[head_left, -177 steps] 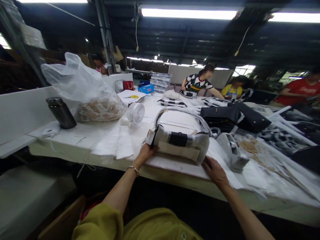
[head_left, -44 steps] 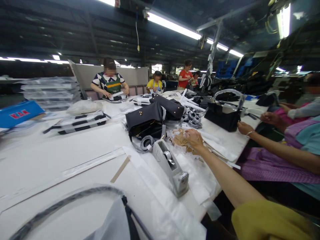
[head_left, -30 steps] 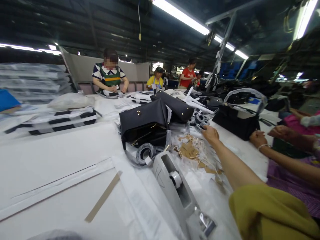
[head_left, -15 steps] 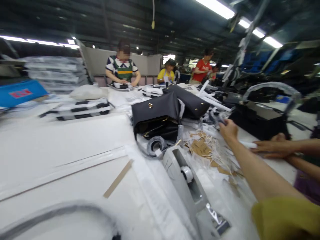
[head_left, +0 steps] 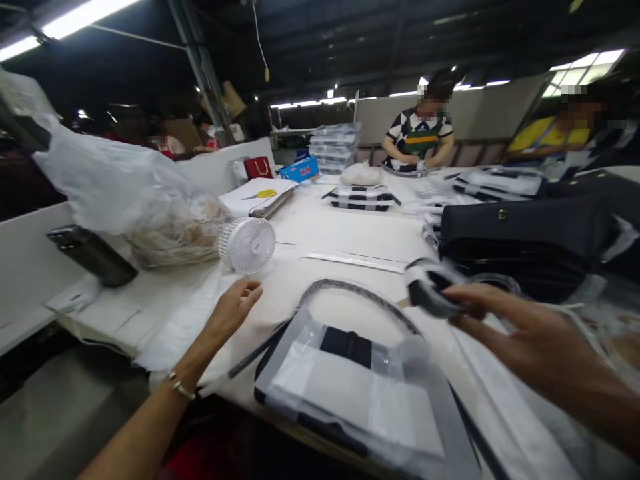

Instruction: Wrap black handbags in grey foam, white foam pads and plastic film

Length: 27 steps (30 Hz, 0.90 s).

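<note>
My left hand (head_left: 236, 308) hovers over the white table with loosely curled fingers, thumb a little apart, nothing visible in it. Just beyond it stands a small white fan (head_left: 247, 245). In front of me lies a handbag (head_left: 345, 383) in black, white and grey, covered in clear plastic, its wrapped handle (head_left: 350, 287) arching towards the back. To the right, my right hand (head_left: 505, 327) grips a coiled black-and-white strap (head_left: 431, 287) between thumb and fingers; motion blurs it, so its exact kind is unclear.
Black bags (head_left: 520, 230) crowd the right side. At left stand a dark bottle (head_left: 93, 255) and a large clear plastic bag (head_left: 130, 193). Yellow scissors (head_left: 263, 194) lie on stacked sheets near a blue box (head_left: 300, 170). A co-worker (head_left: 425, 133) handles something across the table.
The view has swung left, bringing the wrapped handbag and fan into sight. The arm reaching among the bags at right has given way to my right hand holding the coiled strap.
</note>
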Available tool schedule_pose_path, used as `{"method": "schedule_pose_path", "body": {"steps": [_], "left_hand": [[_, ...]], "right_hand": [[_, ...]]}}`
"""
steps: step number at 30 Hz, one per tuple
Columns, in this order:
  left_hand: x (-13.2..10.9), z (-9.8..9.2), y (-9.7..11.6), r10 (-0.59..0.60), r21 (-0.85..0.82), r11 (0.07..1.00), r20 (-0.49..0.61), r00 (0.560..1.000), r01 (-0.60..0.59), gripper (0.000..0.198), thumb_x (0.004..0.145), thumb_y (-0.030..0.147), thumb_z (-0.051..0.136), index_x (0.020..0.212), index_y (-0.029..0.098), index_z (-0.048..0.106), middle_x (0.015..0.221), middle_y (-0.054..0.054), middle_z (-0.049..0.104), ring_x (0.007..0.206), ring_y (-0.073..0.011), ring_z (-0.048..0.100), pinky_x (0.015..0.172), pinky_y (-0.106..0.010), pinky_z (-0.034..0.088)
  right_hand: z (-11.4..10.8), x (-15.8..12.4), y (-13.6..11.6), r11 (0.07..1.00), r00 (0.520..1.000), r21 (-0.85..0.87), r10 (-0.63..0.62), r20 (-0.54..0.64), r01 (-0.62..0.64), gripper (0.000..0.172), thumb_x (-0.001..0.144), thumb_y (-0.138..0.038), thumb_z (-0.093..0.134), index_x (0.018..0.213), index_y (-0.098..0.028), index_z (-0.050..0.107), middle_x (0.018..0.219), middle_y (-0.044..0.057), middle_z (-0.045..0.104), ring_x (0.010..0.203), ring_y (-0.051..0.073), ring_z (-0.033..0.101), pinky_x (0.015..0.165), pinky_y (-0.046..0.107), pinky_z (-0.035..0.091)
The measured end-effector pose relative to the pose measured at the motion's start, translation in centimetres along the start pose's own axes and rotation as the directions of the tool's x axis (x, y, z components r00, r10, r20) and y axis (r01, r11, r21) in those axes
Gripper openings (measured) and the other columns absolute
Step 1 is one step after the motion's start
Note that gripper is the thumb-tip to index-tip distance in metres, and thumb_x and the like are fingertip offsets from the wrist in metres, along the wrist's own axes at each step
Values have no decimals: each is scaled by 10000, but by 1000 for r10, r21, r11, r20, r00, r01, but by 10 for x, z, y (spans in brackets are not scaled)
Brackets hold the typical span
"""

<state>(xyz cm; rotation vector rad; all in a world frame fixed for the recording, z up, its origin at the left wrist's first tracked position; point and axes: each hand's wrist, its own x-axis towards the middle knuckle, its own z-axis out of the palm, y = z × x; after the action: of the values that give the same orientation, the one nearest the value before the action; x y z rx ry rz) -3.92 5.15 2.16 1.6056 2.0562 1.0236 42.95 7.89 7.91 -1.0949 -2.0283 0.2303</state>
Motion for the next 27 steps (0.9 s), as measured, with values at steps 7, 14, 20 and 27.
{"method": "schedule_pose_path", "body": {"steps": [7,14,20,27], "left_hand": [[48,54,65,407,66,888,352,843,-456,389,882,276,526,1246,179,626,1307,-94,648,1211,-233,599,1072,-357,448],[81,111,65,459,77,804,551,697,-590,444,766,62,512,1160,178,680,1183,-74,714,1124,-227,644,1012,-334,479],[91,121,57,470,112,771,564,679,-627,503,760,33,466,1213,155,649,1224,-109,672,1113,-225,625,995,-329,474],[100,130,63,457,96,757,631,627,-647,396,801,110,449,1070,201,725,1041,-72,741,991,-215,662,899,-307,497]], "right_hand": [[128,37,-84,990,863,-141,54,502,21,321,822,-155,635,1121,-244,709,1131,43,738,1051,243,681,925,346,510],[176,47,-66,901,773,-424,334,539,-94,229,828,-254,651,1045,-240,724,1050,65,754,1002,268,693,791,301,482],[185,54,-53,868,768,-493,355,534,-58,208,862,-294,625,1050,-231,689,1046,86,744,982,294,694,760,325,475],[199,63,-54,868,776,-496,323,542,-15,251,875,-371,633,1067,-213,668,1067,103,740,980,300,693,777,328,485]]}}
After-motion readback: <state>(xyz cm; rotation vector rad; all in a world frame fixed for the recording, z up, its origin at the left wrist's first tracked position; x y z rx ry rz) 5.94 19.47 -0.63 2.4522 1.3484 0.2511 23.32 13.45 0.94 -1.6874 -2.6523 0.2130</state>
